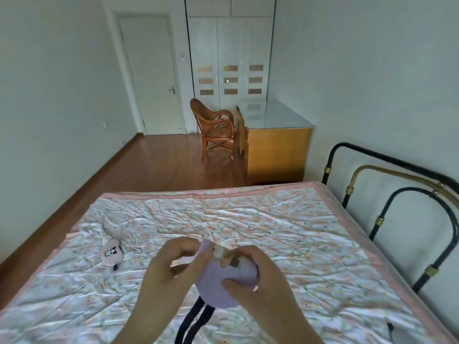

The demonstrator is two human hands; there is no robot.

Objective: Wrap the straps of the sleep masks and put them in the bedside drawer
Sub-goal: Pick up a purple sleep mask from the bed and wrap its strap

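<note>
Both hands hold the lilac mask above the quilt: left hand pinches its upper edge, right hand fingers curl over the top, thumb pressed on the face. Black strap hangs loose below. Pink mask lies near the quilt's left edge; bare quilt all round.

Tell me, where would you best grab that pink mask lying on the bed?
Pinch the pink mask across its padded body, coming from above: it lies flat on the quilt with nothing around it, while its dark strap barely peeks out underneath.
</note>
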